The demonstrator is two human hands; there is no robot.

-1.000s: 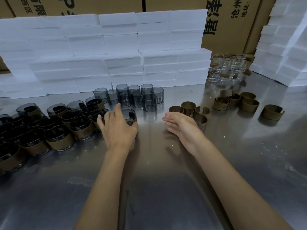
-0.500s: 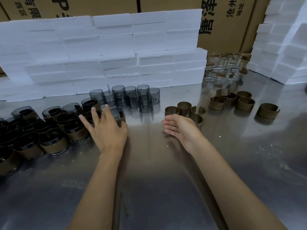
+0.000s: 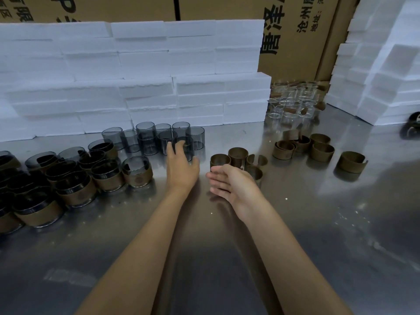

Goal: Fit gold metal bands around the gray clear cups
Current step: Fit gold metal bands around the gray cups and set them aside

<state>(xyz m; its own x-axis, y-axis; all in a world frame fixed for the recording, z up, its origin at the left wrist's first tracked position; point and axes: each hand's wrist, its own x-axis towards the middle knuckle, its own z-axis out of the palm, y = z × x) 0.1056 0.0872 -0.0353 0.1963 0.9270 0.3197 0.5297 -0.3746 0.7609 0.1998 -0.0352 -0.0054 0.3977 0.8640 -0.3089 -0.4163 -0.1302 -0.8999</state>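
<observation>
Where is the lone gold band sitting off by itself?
In the head view, the lone gold band stands far right on the metal table, right of the band cluster.

Steel table (image 3: 295, 235): gray cups (image 3: 145, 137), gold bands (image 3: 322, 151), banded cups (image 3: 75, 187), foam blocks (image 3: 136, 76)

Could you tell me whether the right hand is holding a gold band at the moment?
No, the right hand is open and empty, just in front of the gold bands on the table.
</observation>
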